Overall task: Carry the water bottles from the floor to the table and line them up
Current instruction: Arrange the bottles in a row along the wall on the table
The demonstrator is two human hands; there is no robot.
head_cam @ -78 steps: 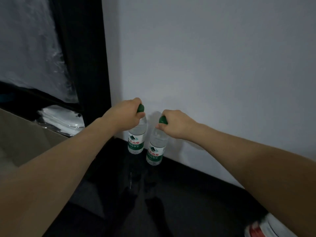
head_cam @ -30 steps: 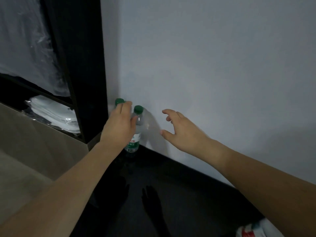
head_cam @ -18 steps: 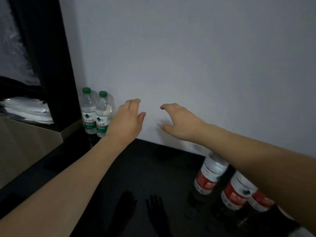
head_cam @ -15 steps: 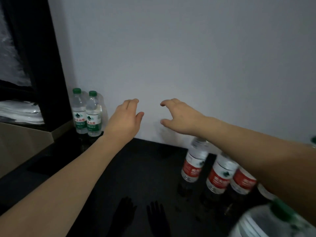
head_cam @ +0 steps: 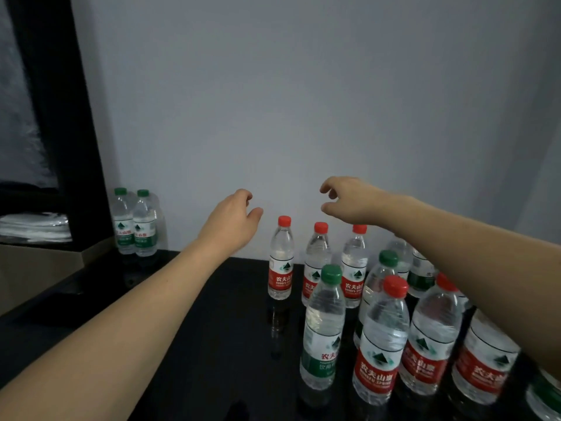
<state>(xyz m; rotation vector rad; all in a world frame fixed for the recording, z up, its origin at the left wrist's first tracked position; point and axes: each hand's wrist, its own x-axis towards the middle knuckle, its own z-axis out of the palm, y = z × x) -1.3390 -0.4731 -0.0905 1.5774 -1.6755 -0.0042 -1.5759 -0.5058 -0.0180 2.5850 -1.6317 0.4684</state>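
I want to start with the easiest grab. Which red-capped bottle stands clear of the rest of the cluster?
The leftmost red-capped bottle, below the left hand. It has bare dark surface on its left and front, while the other red-capped ones are crowded among neighbours.

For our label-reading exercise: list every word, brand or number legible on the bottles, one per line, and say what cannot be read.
"农夫山泉": red label of the near red-capped bottle.
"农夫山": red label of the far red-capped bottle; small Latin print beneath is blurred.
"农夫": green label of the near green-capped bottle, cut off at its edge.
Two green-capped bottles in the corner: label text too blurred.
No numbers legible.
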